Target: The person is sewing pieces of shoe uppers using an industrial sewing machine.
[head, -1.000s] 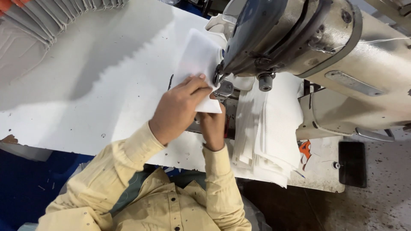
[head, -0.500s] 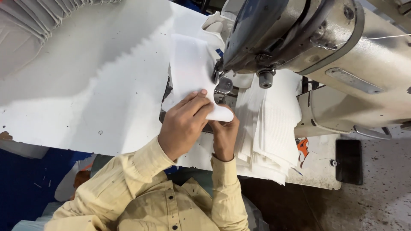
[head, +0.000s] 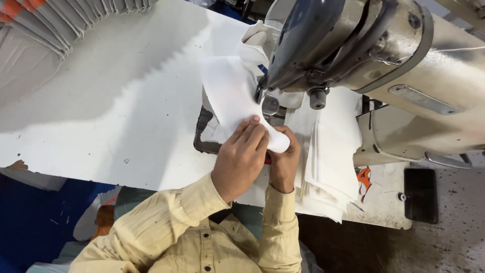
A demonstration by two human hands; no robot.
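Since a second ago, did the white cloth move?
Yes. The white cloth has slid away from the person, past the sewing machine head, so more of it lies beyond the needle. Left hand presses it.

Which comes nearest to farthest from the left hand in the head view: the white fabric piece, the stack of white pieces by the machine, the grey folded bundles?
1. White fabric piece: under the left hand's fingertips, at the needle.
2. Stack of white pieces: right of both hands, beside the machine.
3. Grey folded bundles: far top-left corner of the table.
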